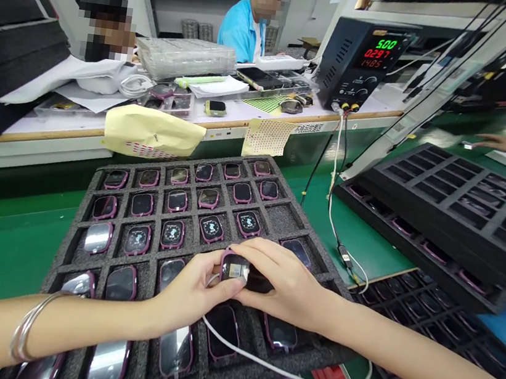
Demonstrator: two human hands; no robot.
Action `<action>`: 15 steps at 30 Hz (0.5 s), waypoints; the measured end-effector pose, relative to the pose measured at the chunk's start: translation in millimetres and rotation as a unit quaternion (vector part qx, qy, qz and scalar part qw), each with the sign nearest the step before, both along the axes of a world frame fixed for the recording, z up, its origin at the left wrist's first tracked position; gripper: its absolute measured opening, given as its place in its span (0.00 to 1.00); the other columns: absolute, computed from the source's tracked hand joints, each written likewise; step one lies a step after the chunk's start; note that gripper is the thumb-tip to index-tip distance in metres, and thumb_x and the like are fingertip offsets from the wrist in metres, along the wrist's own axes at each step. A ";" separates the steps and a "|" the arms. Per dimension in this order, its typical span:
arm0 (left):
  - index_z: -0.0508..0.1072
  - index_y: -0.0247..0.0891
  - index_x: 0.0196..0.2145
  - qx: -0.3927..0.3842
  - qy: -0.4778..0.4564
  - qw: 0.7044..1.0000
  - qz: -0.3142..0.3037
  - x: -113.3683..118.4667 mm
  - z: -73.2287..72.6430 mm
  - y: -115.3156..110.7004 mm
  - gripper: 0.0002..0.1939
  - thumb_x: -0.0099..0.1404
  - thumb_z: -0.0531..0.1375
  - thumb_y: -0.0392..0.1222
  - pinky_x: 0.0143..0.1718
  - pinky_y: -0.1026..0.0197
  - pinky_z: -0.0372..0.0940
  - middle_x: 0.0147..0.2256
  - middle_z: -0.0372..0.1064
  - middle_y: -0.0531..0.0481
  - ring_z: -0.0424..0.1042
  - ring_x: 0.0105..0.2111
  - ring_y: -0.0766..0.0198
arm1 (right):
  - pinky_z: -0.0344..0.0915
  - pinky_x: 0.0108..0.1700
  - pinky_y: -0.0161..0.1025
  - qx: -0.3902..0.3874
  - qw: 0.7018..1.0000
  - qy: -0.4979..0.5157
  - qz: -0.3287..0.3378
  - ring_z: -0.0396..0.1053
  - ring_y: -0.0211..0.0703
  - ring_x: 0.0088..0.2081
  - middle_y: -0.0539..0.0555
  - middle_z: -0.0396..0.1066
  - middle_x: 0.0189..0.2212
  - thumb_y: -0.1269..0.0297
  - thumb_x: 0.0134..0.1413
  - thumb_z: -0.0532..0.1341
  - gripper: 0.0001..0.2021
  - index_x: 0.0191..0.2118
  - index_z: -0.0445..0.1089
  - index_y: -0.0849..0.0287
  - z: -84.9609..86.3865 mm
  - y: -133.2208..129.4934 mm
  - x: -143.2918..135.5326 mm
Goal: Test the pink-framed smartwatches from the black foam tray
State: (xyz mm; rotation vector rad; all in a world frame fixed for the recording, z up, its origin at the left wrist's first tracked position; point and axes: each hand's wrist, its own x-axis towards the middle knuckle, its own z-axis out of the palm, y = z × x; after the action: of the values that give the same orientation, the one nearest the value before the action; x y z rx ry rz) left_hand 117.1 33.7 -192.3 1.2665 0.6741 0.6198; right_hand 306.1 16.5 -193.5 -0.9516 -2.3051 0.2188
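A purple-framed smartwatch with a small pale patch on its dark screen is held between both hands above a foam tray. My left hand grips its left side, the thumb lying on the lower screen edge. From the right, my right hand has its fingers curled round the same watch. A white cable runs from beside the watch and loops below my hands. Purple watches fill many compartments; several, such as one watch, show lit dial faces.
Behind the tray, a bench edge carries a power supply and papers. Two people sit beyond it. More foam trays stand at the right, where another person's hands reach in. A cable junction lies right of the tray.
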 end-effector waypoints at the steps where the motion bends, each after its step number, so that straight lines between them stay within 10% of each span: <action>1: 0.72 0.33 0.41 -0.004 -0.005 1.000 -0.004 0.1 0.6 0.2 0.12 0.63 0.62 0.43 0.48 0.58 0.62 0.39 0.73 0.46 0.69 0.43 0.56 | 0.72 0.43 0.47 -0.002 1.000 -0.001 -0.001 0.72 0.52 0.42 0.62 0.72 0.41 0.60 0.60 0.62 0.19 0.53 0.65 0.64 -0.2 0.0 0.3; 10: 0.73 0.33 0.41 -0.010 0.001 1.000 -0.009 -0.1 -2.9 0.4 0.13 0.62 0.63 0.44 0.47 0.58 0.62 0.40 0.73 0.46 0.69 0.42 0.56 | 0.71 0.42 0.48 -0.011 1.000 0.008 -0.007 0.72 0.53 0.40 0.63 0.72 0.39 0.58 0.59 0.63 0.19 0.50 0.67 0.65 -0.9 -0.9 0.0; 15: 0.72 0.33 0.38 -0.038 -0.029 0.998 -0.042 -4.1 1.5 4.5 0.12 0.63 0.63 0.45 0.42 0.60 0.63 0.33 0.72 0.48 0.70 0.36 0.60 | 0.69 0.43 0.43 -0.140 0.977 0.136 0.083 0.69 0.47 0.41 0.60 0.69 0.42 0.57 0.59 0.65 0.24 0.57 0.65 0.61 8.4 4.5 7.0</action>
State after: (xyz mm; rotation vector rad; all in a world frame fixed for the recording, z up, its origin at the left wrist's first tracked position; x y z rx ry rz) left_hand 113.0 38.2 -190.8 1.1956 0.5886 0.5542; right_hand 313.1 21.1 -185.2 -0.8033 -2.1317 0.7163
